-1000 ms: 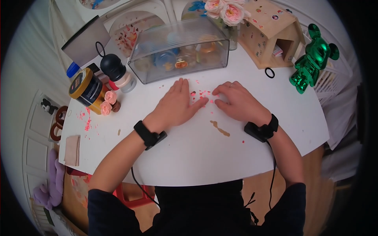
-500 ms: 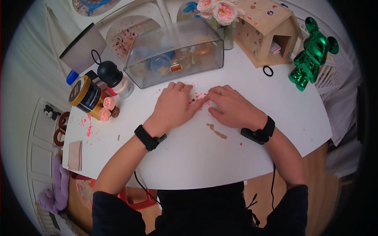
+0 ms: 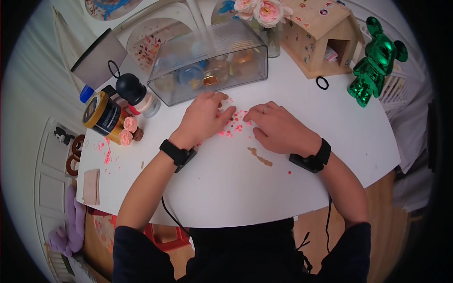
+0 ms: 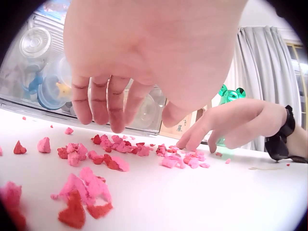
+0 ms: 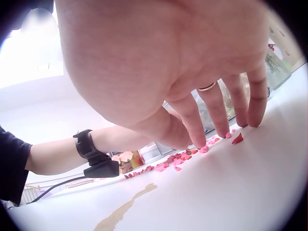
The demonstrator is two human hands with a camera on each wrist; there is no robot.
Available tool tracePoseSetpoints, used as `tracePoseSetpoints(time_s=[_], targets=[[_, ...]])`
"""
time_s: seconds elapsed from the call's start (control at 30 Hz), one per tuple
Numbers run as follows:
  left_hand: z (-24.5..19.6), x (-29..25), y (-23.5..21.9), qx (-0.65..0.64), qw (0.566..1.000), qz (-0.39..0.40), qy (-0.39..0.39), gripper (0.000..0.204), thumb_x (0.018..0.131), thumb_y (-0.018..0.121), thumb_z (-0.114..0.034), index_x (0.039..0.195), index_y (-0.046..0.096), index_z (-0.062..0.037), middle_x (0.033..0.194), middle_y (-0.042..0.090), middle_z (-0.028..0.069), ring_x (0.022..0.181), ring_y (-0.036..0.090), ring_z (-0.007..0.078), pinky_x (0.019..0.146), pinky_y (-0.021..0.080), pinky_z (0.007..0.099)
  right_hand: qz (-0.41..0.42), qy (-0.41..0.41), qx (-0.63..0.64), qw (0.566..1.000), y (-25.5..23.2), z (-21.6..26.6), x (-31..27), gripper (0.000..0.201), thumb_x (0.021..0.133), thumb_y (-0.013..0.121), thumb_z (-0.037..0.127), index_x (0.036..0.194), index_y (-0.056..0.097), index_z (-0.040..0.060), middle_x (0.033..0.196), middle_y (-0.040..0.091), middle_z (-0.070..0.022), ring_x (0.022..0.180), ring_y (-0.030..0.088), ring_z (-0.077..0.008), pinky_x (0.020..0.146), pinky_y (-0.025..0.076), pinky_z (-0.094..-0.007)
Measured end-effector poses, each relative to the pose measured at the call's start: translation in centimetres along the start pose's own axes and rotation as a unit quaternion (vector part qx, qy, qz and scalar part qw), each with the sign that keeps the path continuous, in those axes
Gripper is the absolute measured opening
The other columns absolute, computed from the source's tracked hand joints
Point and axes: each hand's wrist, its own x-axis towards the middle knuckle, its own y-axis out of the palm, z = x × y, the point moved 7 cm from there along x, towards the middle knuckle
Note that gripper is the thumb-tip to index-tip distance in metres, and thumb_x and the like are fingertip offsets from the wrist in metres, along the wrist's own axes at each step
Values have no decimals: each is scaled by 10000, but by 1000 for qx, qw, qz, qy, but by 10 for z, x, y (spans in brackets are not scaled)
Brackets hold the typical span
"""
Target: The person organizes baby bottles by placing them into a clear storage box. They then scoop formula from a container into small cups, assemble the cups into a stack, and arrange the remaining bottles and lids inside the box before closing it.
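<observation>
The left hand (image 3: 203, 118), at the middle of the head view, is loose and fairly wide, palm down, with its fingers slightly bent and its thumb set apart. Whether its fingertips touch anything is hard to tell. The right hand (image 3: 283, 127), right of centre, is likewise relaxed and wide, its gently bent fingers pointing down at the near end of the bits in the right wrist view. A ring (image 5: 207, 87) sits on one finger.

Pink and red bits (image 3: 237, 126) lie scattered between and under the hands on the white tabletop (image 3: 226, 193), at the centre of the frame. A brown streak (image 3: 259, 157) lies just below them, and each wrist wears a black strap (image 3: 174, 153).

Above the hands, at upper centre, stands a see-through box (image 3: 214, 75) with things inside. Flowers (image 3: 266, 12) and a wooden house (image 3: 321, 40) are at upper right, a black loop (image 3: 322, 83) before the house, and a shiny green bear (image 3: 375, 61) further right. At left are a bottle (image 3: 137, 92), a tub (image 3: 104, 115), two pink roses (image 3: 128, 129), more crumbs (image 3: 107, 154) and a folded cloth (image 3: 91, 187). A purple plush (image 3: 71, 231) is at lower left.
</observation>
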Motion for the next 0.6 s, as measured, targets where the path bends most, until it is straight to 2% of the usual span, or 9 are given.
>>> tracePoseSetpoints(time_s=[0.1, 0.17, 0.27, 0.37, 0.47, 0.57, 0.6], targets=[[3, 4, 8, 28, 1000, 6, 9, 552, 983, 756, -452, 1333, 735, -26, 1035, 692, 153, 1010, 662, 302, 898, 551, 408, -19, -15, 0, 1000, 0, -1, -2, 328, 918, 668, 85, 1233, 724, 14, 1271, 739, -186, 1139, 668, -399, 973, 559, -477], [1, 3, 8, 24, 1000, 6, 7, 559, 978, 759, -463, 1331, 736, -30, 1024, 681, 146, 998, 656, 297, 897, 548, 399, -28, -17, -6, 999, 1, 0, -3, 331, 916, 677, 100, 1232, 723, 11, 1263, 739, -188, 1142, 667, -401, 973, 559, -478], [1, 3, 9, 7, 999, 37, 2, 577, 970, 762, -481, 1333, 732, -33, 1058, 674, 140, 1016, 649, 295, 905, 544, 397, 24, 22, 6, 999, 0, 1, -3, 340, 950, 654, 101, 1278, 698, 27, 1322, 701, -164, 1224, 618, -391, 1087, 483, -479], [-5, 4, 4, -3, 998, 61, -1, 593, 960, 770, -492, 1333, 729, -33, 1082, 674, 137, 1048, 641, 300, 917, 540, 402, 34, 21, -2, 999, 1, 2, -2, 353, 952, 655, 102, 1293, 690, 18, 1326, 699, -171, 1222, 619, -392, 1085, 484, -478], [-5, 4, 4, -13, 999, 42, 8, 584, 948, 781, -490, 1313, 733, -37, 1072, 675, 133, 1074, 634, 305, 926, 536, 406, -25, -11, -14, 1000, 0, 2, -2, 355, 919, 667, 107, 1255, 705, -4, 1246, 740, -196, 1135, 667, -400, 962, 560, -479], [-6, 4, 8, -19, 998, 45, 36, 521, 944, 786, -467, 1256, 751, -51, 1054, 677, 127, 1097, 626, 302, 933, 531, 407, 39, 35, 1, 999, -1, 1, -1, 385, 953, 655, 98, 1326, 670, 6, 1316, 701, -191, 1234, 618, -390, 1089, 490, -468], [-6, 4, 8, -19, 997, 51, 47, 494, 944, 787, -457, 1232, 758, -57, 1047, 678, 124, 1105, 623, 300, 936, 530, 406, 39, 35, 2, 999, -2, 1, -1, 395, 957, 651, 96, 1341, 661, 6, 1318, 700, -195, 1237, 617, -395, 1093, 490, -470]])
